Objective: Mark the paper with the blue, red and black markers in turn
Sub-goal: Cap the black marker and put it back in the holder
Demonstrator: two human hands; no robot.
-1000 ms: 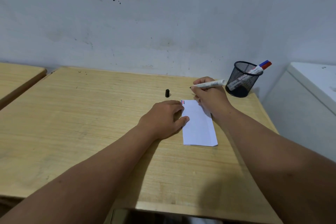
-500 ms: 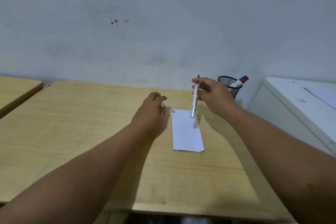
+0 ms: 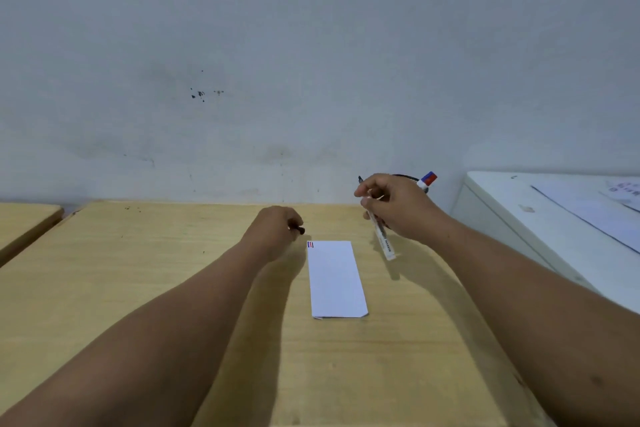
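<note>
A folded white paper (image 3: 336,279) lies on the wooden desk (image 3: 138,288), with short blue, red and black strokes at its top left corner. My right hand (image 3: 398,206) holds an uncapped black marker (image 3: 381,236), its black tip pointing up and away and its white barrel slanting down to the right of the paper. My left hand (image 3: 277,230) rests on the desk just left of the paper's top corner, fingers pinched on the small black cap (image 3: 300,229). The blue and red markers (image 3: 428,179) stick out of a black mesh cup mostly hidden behind my right hand.
A white cabinet (image 3: 554,236) with papers on top stands to the right of the desk. A second wooden desk (image 3: 24,222) sits at the far left. A stained wall rises right behind the desk.
My left hand left the paper, reached the black cap and closed on it. My right hand lifted the marker off the paper and turned it tip-up. The camera tilted upward.
</note>
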